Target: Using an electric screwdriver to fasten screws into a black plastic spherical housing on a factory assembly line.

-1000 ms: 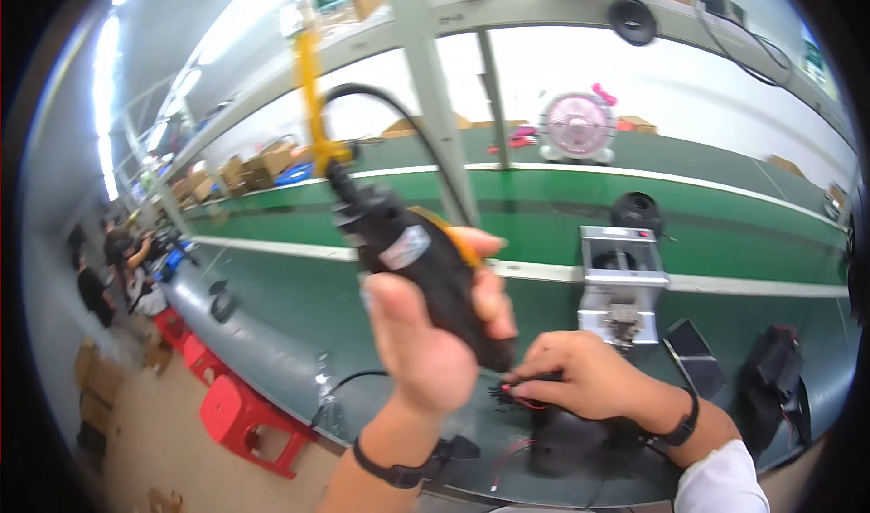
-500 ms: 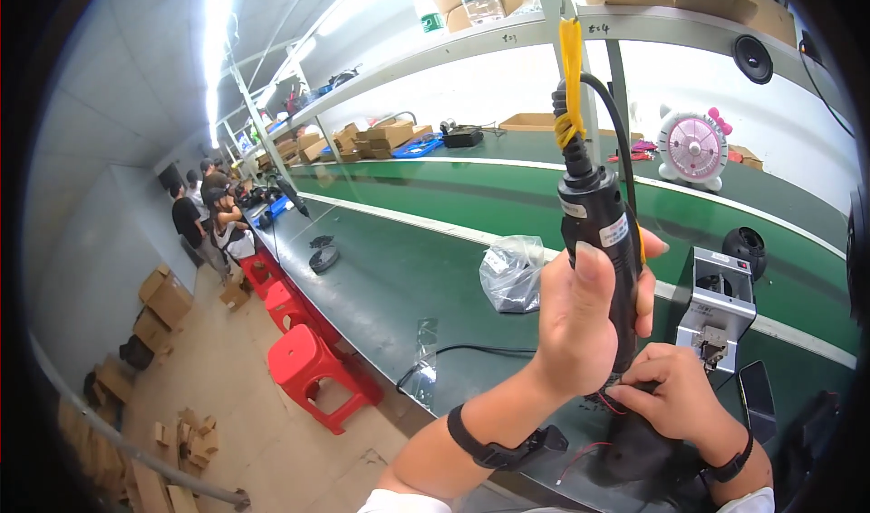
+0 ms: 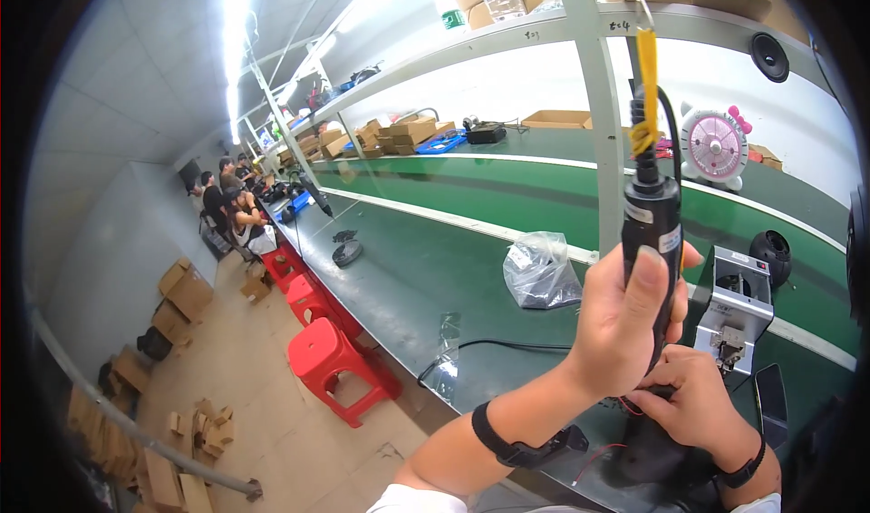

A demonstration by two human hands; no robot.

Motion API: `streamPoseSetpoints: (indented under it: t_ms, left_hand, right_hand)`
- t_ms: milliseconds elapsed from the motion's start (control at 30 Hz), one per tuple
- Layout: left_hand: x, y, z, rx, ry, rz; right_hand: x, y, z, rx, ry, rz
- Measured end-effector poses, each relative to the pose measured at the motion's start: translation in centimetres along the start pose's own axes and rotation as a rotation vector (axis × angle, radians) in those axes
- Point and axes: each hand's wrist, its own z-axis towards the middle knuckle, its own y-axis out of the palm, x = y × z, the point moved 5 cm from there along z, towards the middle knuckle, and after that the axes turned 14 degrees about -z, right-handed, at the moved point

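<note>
My left hand (image 3: 625,323) is wrapped around a black electric screwdriver (image 3: 653,227), thumb along its side. The tool hangs from above by a yellow strap (image 3: 646,78) and points nearly straight down. Its tip is hidden behind my fingers. Close below it, my right hand (image 3: 693,395) has its fingers curled and pressed together over the top of a black rounded housing (image 3: 645,454). A thin red wire (image 3: 600,459) trails from beside the housing onto the bench. What lies directly under the fingertips is too small and covered to make out.
A silver bench machine (image 3: 732,318) stands right of my hands, with a black ball-shaped housing (image 3: 770,257) behind it. A clear plastic bag (image 3: 541,273), a black cable (image 3: 507,344) and a pink-white fan (image 3: 714,146) are on the bench. Red stools (image 3: 335,363) line its left edge.
The whole view has shifted slightly. My left hand and the screwdriver have moved right, and the tool stands more upright. My right hand stays at the black housing.
</note>
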Motion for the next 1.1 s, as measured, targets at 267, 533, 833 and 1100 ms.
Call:
streamPoseSetpoints:
  t_ms: [267, 533, 833, 1100]
  left_hand:
    - [-0.2, -2.4, -0.1, 0.051, 0.036, -0.158]
    - [0.4, 3.0, -0.8, -0.126, -0.094, -0.387]
    - [-4.3, 8.5, -0.9, -0.143, -0.166, -0.289]
    - [-8.0, 5.0, -4.9, -0.127, -0.323, 0.006]
  right_hand:
    - [2.4, 1.1, 0.6, -0.079, 0.027, 0.134]
    - [4.6, 2.7, 2.1, -0.237, 0.148, 0.027]
    - [4.2, 1.2, 1.6, -0.320, 0.140, -0.032]
    - [6.3, 5.2, 0.5, 0.070, 0.186, 0.029]
